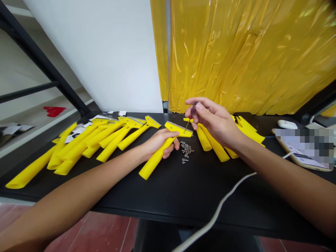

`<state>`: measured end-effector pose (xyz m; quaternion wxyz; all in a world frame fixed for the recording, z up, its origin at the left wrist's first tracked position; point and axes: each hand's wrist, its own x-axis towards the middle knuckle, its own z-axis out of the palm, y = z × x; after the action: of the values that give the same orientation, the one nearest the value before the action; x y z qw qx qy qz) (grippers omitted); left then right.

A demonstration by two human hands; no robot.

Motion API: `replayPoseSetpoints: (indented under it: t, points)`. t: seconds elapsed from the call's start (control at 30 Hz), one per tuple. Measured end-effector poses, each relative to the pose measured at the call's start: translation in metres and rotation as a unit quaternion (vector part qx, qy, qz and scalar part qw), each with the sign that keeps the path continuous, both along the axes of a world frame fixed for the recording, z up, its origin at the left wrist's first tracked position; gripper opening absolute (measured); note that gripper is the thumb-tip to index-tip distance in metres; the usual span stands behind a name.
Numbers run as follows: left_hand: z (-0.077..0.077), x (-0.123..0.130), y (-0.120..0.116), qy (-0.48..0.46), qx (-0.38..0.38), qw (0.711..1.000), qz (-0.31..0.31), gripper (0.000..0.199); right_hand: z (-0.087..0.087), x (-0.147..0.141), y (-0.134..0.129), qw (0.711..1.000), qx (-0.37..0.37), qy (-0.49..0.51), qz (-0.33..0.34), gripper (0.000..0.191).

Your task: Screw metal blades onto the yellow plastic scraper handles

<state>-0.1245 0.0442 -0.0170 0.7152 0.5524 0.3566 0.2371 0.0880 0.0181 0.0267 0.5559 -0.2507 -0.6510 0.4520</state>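
A yellow scraper (154,159) with a metal blade along its head lies in the grip of my left hand (160,141), its handle slanting down to the left. Pinched in my right hand (212,119) is a small screwdriver (193,112) with a dark reddish handle. Its thin shaft points down, the tip at a screw on the scraper head. A loose pile of small screws and nuts (187,149) lies on the black table just right of my left fingers. More yellow scrapers (112,140) are heaped on the left. Several yellow handles (214,143) lie behind my right wrist.
On the right of the black table (162,196) are a phone (301,148) and a white earbud case (287,124). A white cable (223,203) crosses the front edge. Yellow plastic sheeting (236,52) hangs behind, beside a white panel (110,49). A black metal frame (44,63) rises at left.
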Motion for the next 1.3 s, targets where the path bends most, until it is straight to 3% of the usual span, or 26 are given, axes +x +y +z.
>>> replayPoseSetpoints:
  t: [0.2, 0.3, 0.43, 1.0, 1.17, 1.3]
  points:
    - [-0.0019, -0.0031, 0.0029, -0.01, 0.001, 1.0, -0.014, 0.044, 0.0001, -0.0023, -0.0005, 0.998, 0.036, -0.021, -0.052, 0.024]
    - [0.0, -0.0034, 0.0033, 0.0, -0.014, 1.0, -0.026, 0.046, 0.0022, -0.0015, -0.0032, 0.999, 0.02, -0.031, -0.034, 0.026]
    - [0.001, -0.003, 0.003, 0.005, -0.02, 0.999, -0.026, 0.046, 0.002, -0.0032, -0.0036, 0.999, -0.034, 0.026, 0.003, 0.029]
    - [0.0005, -0.0029, -0.0013, 0.011, 0.003, 0.999, -0.039, 0.046, 0.0011, -0.0045, -0.0045, 0.998, 0.023, -0.003, -0.053, 0.028]
    - [0.0013, -0.0009, -0.0018, -0.001, -0.018, 1.0, -0.022, 0.033, -0.001, -0.0053, -0.0043, 0.999, -0.014, 0.026, -0.034, 0.029]
    - [0.0034, 0.0004, -0.0026, -0.011, -0.03, 0.999, -0.015, 0.027, -0.0007, -0.0051, -0.0037, 0.998, -0.002, 0.036, -0.048, 0.027]
